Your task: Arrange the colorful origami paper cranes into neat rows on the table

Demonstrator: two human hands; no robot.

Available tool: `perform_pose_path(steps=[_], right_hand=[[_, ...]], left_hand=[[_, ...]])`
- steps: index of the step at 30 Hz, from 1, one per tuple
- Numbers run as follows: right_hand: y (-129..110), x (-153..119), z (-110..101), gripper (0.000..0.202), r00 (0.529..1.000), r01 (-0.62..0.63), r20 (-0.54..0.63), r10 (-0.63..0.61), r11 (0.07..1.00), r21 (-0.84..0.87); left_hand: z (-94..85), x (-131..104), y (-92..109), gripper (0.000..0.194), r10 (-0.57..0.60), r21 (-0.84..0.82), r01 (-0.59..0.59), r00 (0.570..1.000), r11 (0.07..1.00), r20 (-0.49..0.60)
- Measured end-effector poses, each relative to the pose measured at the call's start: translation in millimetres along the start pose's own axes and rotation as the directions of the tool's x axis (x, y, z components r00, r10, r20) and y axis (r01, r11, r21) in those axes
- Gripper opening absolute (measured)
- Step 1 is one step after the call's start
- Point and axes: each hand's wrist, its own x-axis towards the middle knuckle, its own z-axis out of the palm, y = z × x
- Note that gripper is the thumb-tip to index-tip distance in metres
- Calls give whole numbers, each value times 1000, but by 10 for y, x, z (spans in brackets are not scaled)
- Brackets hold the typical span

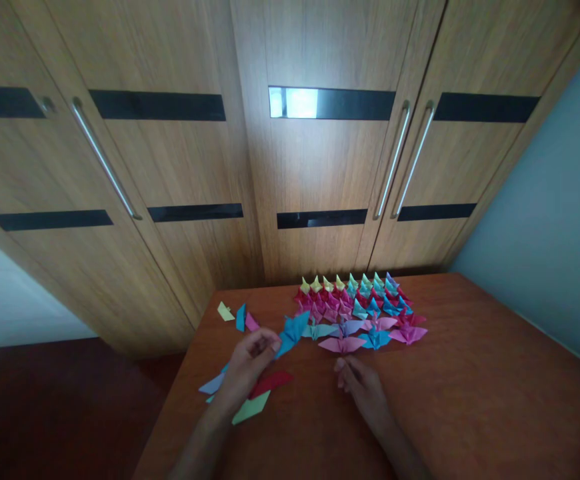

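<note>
A blue origami crane (293, 333) with its wings spread is pinched between the thumb and fingers of my left hand (253, 357). Just in front of the pink origami crane (343, 343), my right hand (363, 383) has its fingers curled together; whether anything small is in them cannot be seen. Rows of folded cranes in yellow, green, red, pink and blue fill the table's far middle. Beneath my left forearm lie flat folded paper pieces, among them a red piece (273, 382), a pale green piece (251, 407) and a lilac piece (213, 383), partly covered by the arm.
On the far left of the brown table (470, 373) lie a small yellow folded paper (225, 311), a blue one (241, 317) and a pink one (252, 323). A wooden wardrobe (315, 167) with metal handles stands behind, and a pale wall (545, 220) borders the right side.
</note>
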Motion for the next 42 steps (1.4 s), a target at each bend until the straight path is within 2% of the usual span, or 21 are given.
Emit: perform_pose_path(steps=[2, 4, 6, 9, 11, 13, 16, 18, 23, 28, 33, 38, 42], right_hand=[[17, -5, 16, 54, 995, -101, 52, 90, 954, 281], [17, -23, 29, 67, 977, -209, 133, 166, 865, 455], [-16, -63, 35, 69, 967, -250, 165, 192, 829, 500], [-102, -139, 48, 48, 979, -198, 122, 164, 910, 365], [-141, -172, 71, 35, 981, -174, 122, 150, 959, 224], [-144, -181, 99, 29, 981, -156, 133, 138, 978, 139], [-108, -170, 124, 25, 989, -120, 103, 110, 988, 93], [-88, -164, 122, 25, 993, -100, 65, 96, 992, 70], [-85, -156, 101, 31, 994, -106, 4, 106, 987, 118], [-78, -136, 108, 36, 992, -101, -53, 112, 980, 173], [-78, -150, 137, 27, 994, -111, 40, 105, 979, 172], [-146, -164, 118, 19, 993, -56, 108, 43, 992, 114], [-197, -170, 91, 18, 990, -50, 137, 45, 998, 32]], left_hand=[[155, -105, -57, 23, -32, -44, 40, 986, 998, 163], [286, -187, -152, 23, -62, -62, 85, 949, 994, 308], [384, -248, -244, 22, -86, -42, 113, 907, 993, 411], [460, -303, -323, 20, -80, -36, 113, 866, 993, 494], [472, -315, -344, 19, -67, -62, 112, 868, 992, 492], [464, -312, -358, 19, -71, -48, 103, 891, 994, 449], [448, -298, -386, 23, -104, 78, 81, 924, 994, 368], [448, -294, -404, 23, -125, 162, 72, 932, 984, 340], [475, -307, -410, 19, -143, 237, 53, 913, 970, 381], [490, -307, -371, 27, -105, 210, 42, 948, 977, 300], [493, -296, -353, 15, -119, 253, 22, 918, 967, 377], [490, -287, -352, 15, -120, 262, 29, 934, 965, 338], [479, -290, -359, 15, -133, 356, 14, 940, 934, 313]])
